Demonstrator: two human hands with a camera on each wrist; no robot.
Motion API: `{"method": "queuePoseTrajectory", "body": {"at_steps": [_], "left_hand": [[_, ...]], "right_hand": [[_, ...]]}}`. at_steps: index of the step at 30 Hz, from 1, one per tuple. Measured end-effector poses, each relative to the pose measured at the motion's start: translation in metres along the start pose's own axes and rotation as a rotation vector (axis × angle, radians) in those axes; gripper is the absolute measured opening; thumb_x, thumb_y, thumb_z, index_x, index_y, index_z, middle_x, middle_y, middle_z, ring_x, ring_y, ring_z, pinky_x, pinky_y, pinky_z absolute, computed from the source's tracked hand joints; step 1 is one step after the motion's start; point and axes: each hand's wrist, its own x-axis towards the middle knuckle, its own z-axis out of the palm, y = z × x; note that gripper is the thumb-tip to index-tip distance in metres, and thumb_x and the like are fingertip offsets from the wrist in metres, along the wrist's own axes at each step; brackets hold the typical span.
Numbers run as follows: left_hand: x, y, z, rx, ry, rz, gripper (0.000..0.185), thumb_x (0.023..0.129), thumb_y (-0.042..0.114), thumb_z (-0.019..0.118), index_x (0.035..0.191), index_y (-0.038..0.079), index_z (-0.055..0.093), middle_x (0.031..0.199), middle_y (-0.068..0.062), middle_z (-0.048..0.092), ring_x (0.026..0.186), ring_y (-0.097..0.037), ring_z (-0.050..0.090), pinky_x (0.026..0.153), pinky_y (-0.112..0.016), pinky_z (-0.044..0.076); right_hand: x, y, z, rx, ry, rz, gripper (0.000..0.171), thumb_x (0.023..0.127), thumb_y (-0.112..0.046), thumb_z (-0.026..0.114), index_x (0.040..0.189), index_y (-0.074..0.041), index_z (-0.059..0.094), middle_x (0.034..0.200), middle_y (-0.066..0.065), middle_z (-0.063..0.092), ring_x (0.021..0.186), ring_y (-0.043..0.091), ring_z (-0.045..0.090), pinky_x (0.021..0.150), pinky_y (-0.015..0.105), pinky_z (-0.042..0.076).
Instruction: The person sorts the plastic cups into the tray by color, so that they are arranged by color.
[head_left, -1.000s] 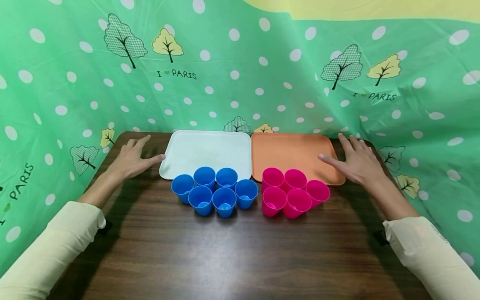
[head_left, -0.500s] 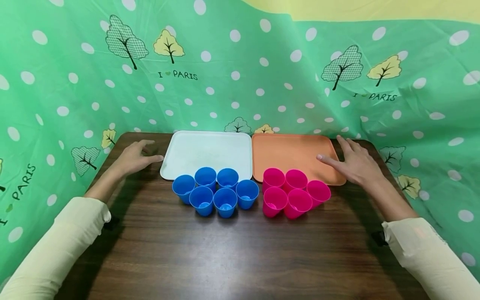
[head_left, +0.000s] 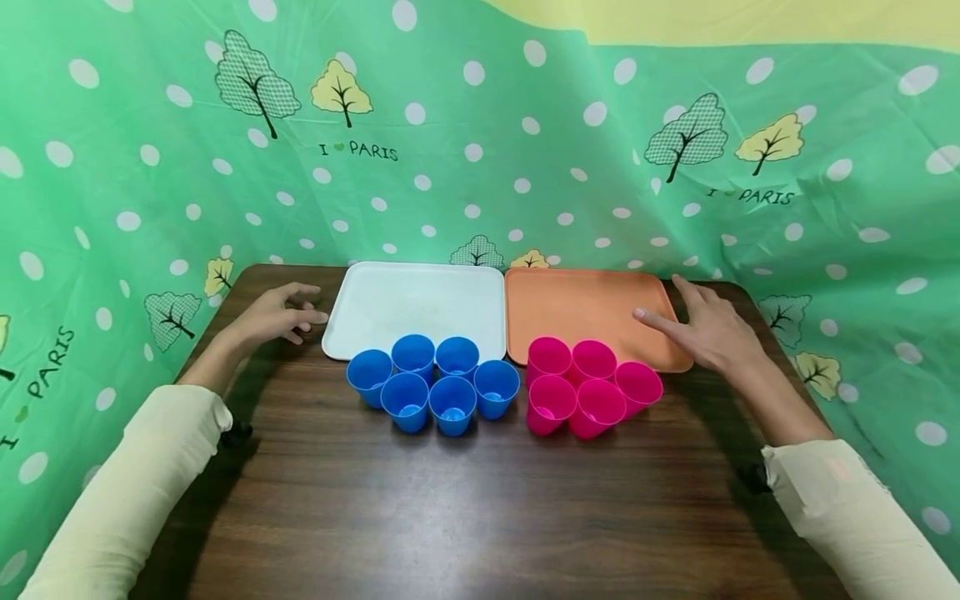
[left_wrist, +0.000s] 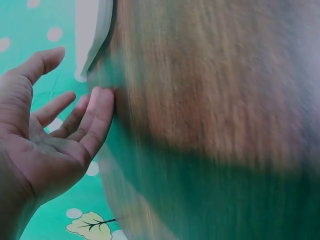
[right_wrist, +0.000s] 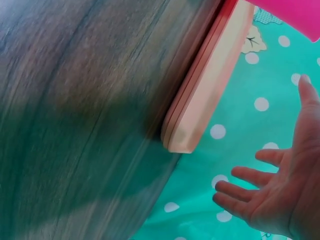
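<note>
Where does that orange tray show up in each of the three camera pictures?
Head view: the orange tray lies right of centre, behind the pink cups, with the right hand at its right edge.
Left wrist view: not in it; only the white tray shows.
Right wrist view: its edge runs diagonally down from the top.
Shared landmark: the wooden table.

Six blue plastic cups [head_left: 431,383] stand in one cluster and five pink plastic cups [head_left: 588,385] in another. Behind them lie two flat trays, one white plastic tray [head_left: 420,304] and one orange plastic tray [head_left: 585,308].
</note>
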Motion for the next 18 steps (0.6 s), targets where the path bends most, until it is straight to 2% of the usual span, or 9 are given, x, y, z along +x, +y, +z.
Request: {"method": "queuePoseTrajectory", "body": {"at_steps": [5, 11, 18], "left_hand": [[0.009, -0.005, 0.000, -0.073, -0.037, 0.010, 0.081, 0.110, 0.024, 0.075, 0.175, 0.000, 0.033, 0.148, -0.029, 0.051, 0.111, -0.032, 0.075, 0.088, -0.042, 0.071], [0.015, -0.008, -0.001, -0.136, -0.073, 0.021, 0.076, 0.107, 0.015, 0.078, 0.171, 0.001, 0.041, 0.151, -0.030, 0.048, 0.104, -0.025, 0.078, 0.085, -0.040, 0.071], [0.021, -0.008, 0.000, -0.156, -0.089, 0.027, 0.076, 0.103, 0.015, 0.083, 0.170, 0.006, 0.047, 0.152, -0.028, 0.050, 0.098, -0.022, 0.076, 0.081, -0.035, 0.070]], "right_hand": [[-0.002, -0.008, 0.000, 0.029, 0.003, 0.004, 0.121, 0.100, -0.090, 0.050, 0.183, -0.016, 0.004, 0.180, 0.041, 0.018, 0.159, 0.070, 0.026, 0.114, 0.094, 0.031], [-0.004, -0.013, 0.002, 0.055, 0.017, -0.007, 0.119, 0.100, -0.091, 0.052, 0.184, -0.019, 0.007, 0.181, 0.039, 0.021, 0.162, 0.067, 0.027, 0.116, 0.093, 0.031], [-0.005, -0.017, 0.003, 0.080, 0.042, -0.015, 0.118, 0.101, -0.089, 0.053, 0.183, -0.013, 0.014, 0.180, 0.037, 0.028, 0.161, 0.064, 0.031, 0.120, 0.090, 0.032]]}}
